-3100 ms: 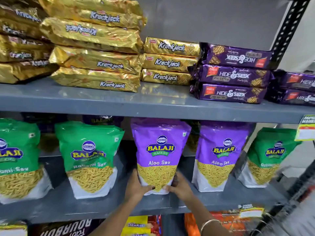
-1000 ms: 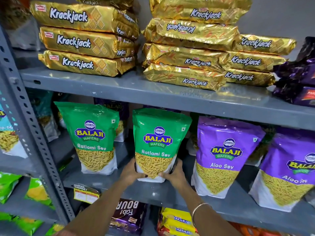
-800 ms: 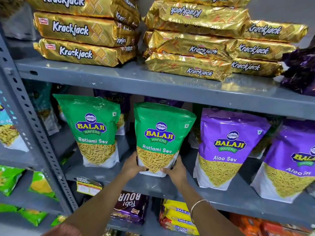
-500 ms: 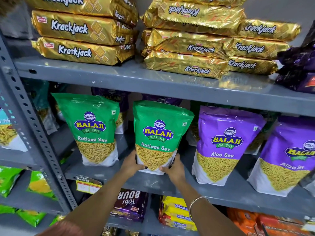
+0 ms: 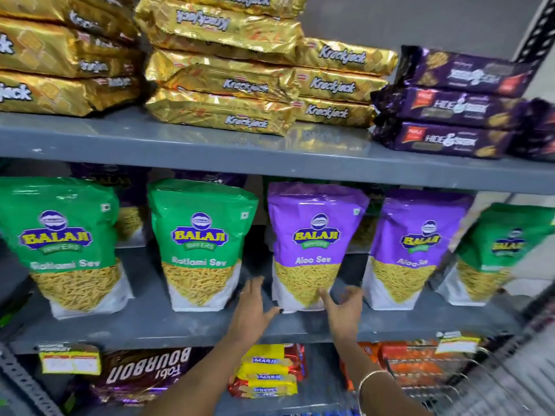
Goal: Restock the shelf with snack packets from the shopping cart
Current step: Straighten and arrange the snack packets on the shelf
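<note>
While both hands are spread wide with nothing held in them, they flank the bottom of one purple packet that stands upright on the middle shelf. The left hand lies at the packet's lower left corner, fingers fanned and pointing up, thumb stretched toward the white base of the packet; whether the thumb tip touches it I cannot tell. The right hand is just to the right of the same base, fingers splayed and blurred, one finger crossing the packet's lower right edge. A thin bangle circles the right wrist.

To the left of this packet stands a green packet, and farther left another green one. To the right stands a second purple packet, then a green packet at the far right, tilted. All stand at the front of the middle shelf, apart from one another, with more packets dimly seen behind them.

On the shelf above lie stacks of gold biscuit packs, with dark purple biscuit packs stacked to their right. Below the middle shelf are a brown biscuit pack, yellow and red packs and orange packs. The wire rim of a shopping cart shows at the lower right.
</note>
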A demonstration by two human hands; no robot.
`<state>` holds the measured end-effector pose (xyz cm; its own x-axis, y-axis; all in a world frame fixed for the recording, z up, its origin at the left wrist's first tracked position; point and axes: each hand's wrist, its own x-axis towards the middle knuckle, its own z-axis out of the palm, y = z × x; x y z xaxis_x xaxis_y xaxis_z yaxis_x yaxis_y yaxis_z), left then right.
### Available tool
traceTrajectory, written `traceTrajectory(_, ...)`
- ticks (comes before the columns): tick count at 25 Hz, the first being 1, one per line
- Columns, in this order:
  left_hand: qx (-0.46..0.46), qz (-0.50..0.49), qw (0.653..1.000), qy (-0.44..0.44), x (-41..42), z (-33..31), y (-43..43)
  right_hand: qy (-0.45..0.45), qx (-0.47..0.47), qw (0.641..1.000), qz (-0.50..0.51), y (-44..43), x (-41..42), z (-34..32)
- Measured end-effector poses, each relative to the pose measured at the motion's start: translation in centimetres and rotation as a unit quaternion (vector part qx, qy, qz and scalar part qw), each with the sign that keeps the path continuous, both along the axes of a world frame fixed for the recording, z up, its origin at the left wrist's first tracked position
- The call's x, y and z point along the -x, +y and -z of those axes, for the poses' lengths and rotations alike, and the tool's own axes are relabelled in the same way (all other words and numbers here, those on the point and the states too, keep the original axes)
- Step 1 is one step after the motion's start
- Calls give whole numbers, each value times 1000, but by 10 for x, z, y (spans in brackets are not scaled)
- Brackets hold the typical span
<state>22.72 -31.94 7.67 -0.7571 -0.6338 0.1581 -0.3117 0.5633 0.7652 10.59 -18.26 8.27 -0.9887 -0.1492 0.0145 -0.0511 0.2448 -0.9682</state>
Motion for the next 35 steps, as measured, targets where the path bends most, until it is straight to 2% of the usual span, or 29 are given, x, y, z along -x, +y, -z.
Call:
traceTrajectory(1,-79,0,997,1,17,0,2,-24,21,998,-60,4,18,5)
traceTrajectory(2,-121,-5,993,6,30,1,3,-48,23,989,-135,5,35,13)
traceTrajectory(4,-146,-21,989,3,45,5,1,-71,-7,966,-248,4,52,21)
traceTrajectory(9,-155,-57,986,13,53,12,1,-37,-20,967,-253,2,66,31)
traceTrajectory(13,-152,-53,987,13,52,3,14,-35,-29,961,-273,13,49,7)
traceTrajectory(15,-36,-118,990,64,46,0,33,30,-54,974,-220,26,40,-7)
traceTrajectory(17,120,-177,972,97,43,2,61,125,-96,982,-102,50,41,-16)
traceTrajectory(18,154,-161,969,109,43,4,76,156,-93,983,-37,63,45,-18)
traceTrajectory(20,183,-55,975,114,64,7,104,166,-58,979,99,95,73,-19)
traceTrajectory(22,128,37,989,69,103,4,122,97,-41,983,152,124,115,-15)
traceTrajectory(23,69,73,994,36,123,0,128,35,-26,992,115,135,133,-12)
traceTrajectory(25,-50,92,994,-19,163,-5,136,-60,15,997,-48,147,160,-6)
traceTrajectory(27,-109,78,990,-38,191,-3,142,-86,-7,984,-158,152,176,1)
traceTrajectory(29,-112,35,992,-40,203,-1,145,-54,-32,984,-168,152,188,8)
traceTrajectory(31,-110,-9,993,-35,205,3,150,-44,-16,982,-182,153,196,12)
traceTrajectory(35,-101,-17,994,-24,211,5,159,-34,27,979,-200,157,205,15)
